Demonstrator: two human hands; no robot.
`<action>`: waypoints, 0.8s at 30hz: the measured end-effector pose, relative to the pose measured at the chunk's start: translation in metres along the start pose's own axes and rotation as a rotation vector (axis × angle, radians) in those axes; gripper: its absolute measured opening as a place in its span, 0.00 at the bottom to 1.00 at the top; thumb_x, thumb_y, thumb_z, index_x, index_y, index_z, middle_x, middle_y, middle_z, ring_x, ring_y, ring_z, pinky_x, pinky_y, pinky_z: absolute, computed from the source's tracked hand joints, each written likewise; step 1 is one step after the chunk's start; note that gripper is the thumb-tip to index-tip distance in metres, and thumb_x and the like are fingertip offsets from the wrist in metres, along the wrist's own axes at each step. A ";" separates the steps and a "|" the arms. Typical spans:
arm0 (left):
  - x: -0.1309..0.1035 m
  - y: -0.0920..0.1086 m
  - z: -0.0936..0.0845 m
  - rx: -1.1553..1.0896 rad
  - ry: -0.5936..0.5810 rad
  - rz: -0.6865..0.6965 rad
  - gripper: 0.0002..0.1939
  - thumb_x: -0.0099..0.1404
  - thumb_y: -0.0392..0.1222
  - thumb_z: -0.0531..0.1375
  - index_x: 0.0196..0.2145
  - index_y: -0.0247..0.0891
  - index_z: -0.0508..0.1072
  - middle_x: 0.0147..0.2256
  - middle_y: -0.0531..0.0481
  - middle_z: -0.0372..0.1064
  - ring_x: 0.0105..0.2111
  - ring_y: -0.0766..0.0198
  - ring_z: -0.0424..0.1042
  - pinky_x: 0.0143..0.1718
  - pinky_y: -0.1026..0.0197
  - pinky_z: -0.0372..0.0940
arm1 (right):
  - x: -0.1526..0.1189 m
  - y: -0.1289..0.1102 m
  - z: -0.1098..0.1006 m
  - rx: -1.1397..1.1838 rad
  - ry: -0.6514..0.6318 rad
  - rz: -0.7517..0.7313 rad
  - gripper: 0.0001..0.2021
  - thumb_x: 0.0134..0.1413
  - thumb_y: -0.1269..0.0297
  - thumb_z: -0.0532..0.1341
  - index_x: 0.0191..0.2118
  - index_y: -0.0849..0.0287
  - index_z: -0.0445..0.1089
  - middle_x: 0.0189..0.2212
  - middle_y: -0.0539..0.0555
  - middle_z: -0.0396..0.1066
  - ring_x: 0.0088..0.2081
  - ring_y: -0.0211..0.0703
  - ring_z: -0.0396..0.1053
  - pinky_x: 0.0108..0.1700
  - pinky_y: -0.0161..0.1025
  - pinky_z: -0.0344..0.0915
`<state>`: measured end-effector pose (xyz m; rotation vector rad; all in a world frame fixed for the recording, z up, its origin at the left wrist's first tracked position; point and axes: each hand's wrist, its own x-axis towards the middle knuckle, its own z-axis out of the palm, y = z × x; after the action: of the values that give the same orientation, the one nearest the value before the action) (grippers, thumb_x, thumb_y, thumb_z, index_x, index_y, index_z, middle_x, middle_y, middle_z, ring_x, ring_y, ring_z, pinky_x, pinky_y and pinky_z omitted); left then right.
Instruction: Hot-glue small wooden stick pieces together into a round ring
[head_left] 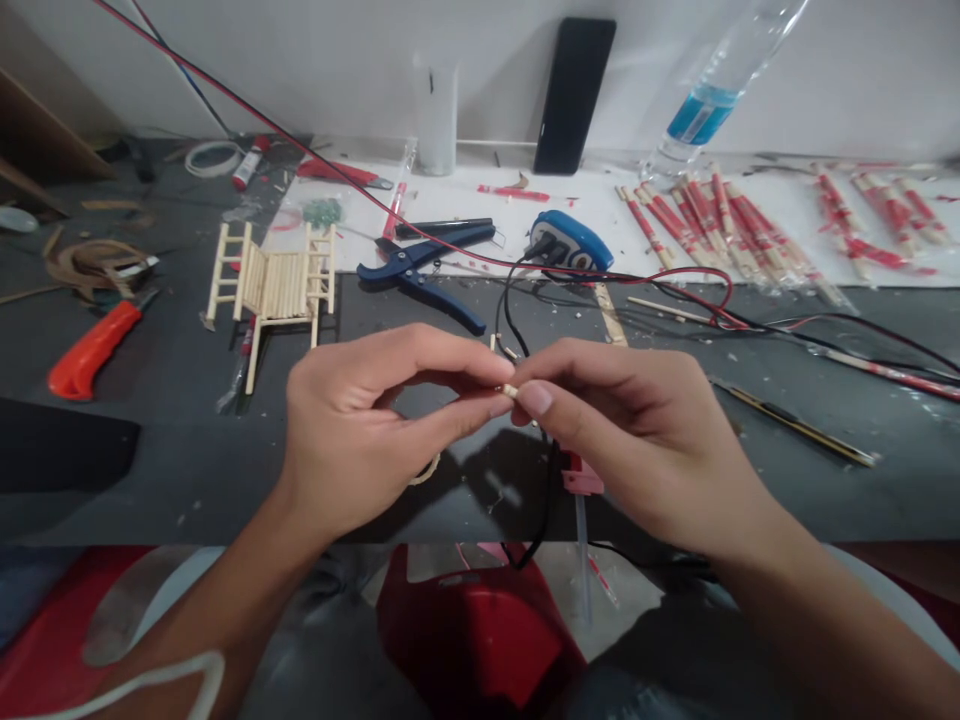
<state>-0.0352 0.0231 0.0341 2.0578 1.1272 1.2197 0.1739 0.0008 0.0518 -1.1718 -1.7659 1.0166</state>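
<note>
My left hand (375,420) and my right hand (630,430) meet over the front of the dark table (247,480). Between their fingertips they pinch a small pale wooden piece (508,390), mostly covered by the fingers. Behind my left hand stands a miniature chair of thin wooden sticks (281,285). Beyond the hands lie blue cutting pliers (420,275). Below my right hand a pink and red tool (581,475) with a clear stick pokes out, partly hidden.
An orange-handled tool (97,350) lies left. At the back are a phone (574,95), a plastic bottle (705,110), a blue device (570,240) and red-wrapped stick bundles (720,220). Cables (525,265) cross the table. A craft knife (795,422) lies right.
</note>
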 end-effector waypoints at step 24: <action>-0.008 0.010 0.004 0.125 -0.070 0.155 0.01 0.73 0.38 0.66 0.40 0.42 0.80 0.37 0.56 0.83 0.36 0.67 0.82 0.41 0.67 0.74 | -0.004 0.012 0.005 -0.191 0.074 -0.375 0.08 0.71 0.71 0.61 0.37 0.59 0.73 0.28 0.48 0.68 0.31 0.35 0.66 0.34 0.36 0.62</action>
<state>-0.0295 0.0110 0.0355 2.3007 1.0518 1.1647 0.1742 -0.0014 0.0383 -0.9264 -1.9610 0.5874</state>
